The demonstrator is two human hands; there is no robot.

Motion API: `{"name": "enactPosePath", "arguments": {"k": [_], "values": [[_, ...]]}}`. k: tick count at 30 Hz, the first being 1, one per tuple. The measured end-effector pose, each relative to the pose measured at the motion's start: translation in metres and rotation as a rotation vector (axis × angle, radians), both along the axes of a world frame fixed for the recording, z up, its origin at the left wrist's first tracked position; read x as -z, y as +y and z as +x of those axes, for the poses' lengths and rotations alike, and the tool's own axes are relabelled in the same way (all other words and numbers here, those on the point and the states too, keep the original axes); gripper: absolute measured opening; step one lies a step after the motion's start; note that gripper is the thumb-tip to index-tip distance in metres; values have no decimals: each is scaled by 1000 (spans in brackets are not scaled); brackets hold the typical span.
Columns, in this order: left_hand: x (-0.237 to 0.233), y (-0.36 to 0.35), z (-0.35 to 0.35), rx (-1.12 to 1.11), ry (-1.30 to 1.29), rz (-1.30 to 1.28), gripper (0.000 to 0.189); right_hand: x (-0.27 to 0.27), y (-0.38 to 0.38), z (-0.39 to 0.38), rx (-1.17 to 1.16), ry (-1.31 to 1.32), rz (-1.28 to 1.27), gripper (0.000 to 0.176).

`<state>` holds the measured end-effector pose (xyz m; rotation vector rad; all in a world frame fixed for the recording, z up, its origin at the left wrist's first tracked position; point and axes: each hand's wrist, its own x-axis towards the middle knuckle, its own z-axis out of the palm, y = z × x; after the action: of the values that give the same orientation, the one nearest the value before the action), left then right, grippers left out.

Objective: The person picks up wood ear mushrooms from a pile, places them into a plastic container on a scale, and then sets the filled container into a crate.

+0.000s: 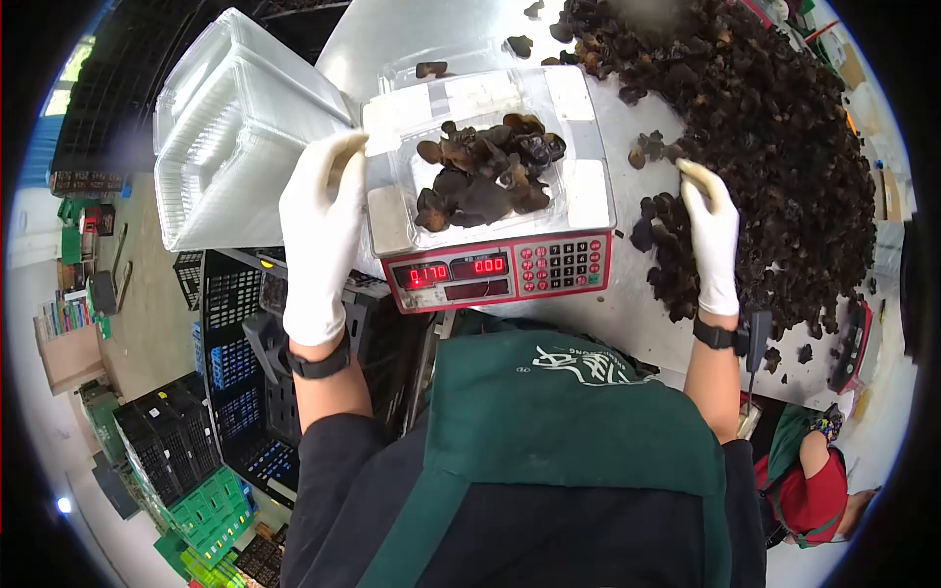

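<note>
A clear plastic tray [564, 191] holding dark, wavy fungus pieces [490, 174] rests on the scale [593, 260], whose red display reads 0.170 and 0.00. My left hand [326, 211], in a white glove, is at the scale's left side with thumb and fingers apart, nothing between them. To the right of the scale, my right hand [713, 220], also gloved, has its thumb and fingers brought near each other beside a small fungus piece [676, 153]; whether it grips that piece is hard to tell. Loose fungus lies around this hand.
Stacked clear trays [245, 137] stand left of the scale. A large fungus heap [784, 147] covers the metal table's [627, 338] right side. Another scale [855, 348] is at the right edge, near a person in red [818, 495]. Black crates [162, 441] stand lower left.
</note>
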<state>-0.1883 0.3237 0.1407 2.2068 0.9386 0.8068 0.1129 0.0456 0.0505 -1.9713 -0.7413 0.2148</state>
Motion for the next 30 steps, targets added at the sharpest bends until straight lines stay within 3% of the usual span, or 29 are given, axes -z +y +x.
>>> {"name": "enactPosePath", "arguments": {"k": [3, 7, 10, 12, 16, 19, 20, 21, 23, 26, 27, 30], "values": [[3, 14, 29, 147, 109, 217, 22, 23, -63, 11, 193, 147, -32, 26], [10, 46, 79, 280, 238, 554, 21, 38, -111, 12, 258, 251, -4, 27], [17, 73, 103, 308, 422, 565, 26, 49, -132, 14, 238, 179, -100, 26], [31, 87, 113, 318, 450, 662, 19, 48, -144, 9, 230, 100, -142, 24], [51, 106, 125, 297, 494, 705, 19, 36, -132, -12, 181, 115, -93, 23], [51, 103, 133, 371, 561, 740, 23, -7, -77, -53, 60, 276, -116, 23], [57, 102, 138, 359, 645, 654, 23, -1, -68, -65, -69, 261, 22, 25], [82, 117, 136, 322, 534, 698, 18, 22, -63, -74, -117, 335, 35, 24], [82, 118, 136, 322, 532, 688, 14, 28, -53, -86, -249, -96, -14, 24], [58, 97, 132, 235, 663, 670, 14, 46, -59, -68, -186, -248, -101, 24], [41, 82, 125, 229, 618, 668, 12, 43, -59, -58, -79, -193, 15, 19], [2, 27, 86, 216, 547, 659, 8, 52, -62, -20, 74, -244, -91, 16]]}}
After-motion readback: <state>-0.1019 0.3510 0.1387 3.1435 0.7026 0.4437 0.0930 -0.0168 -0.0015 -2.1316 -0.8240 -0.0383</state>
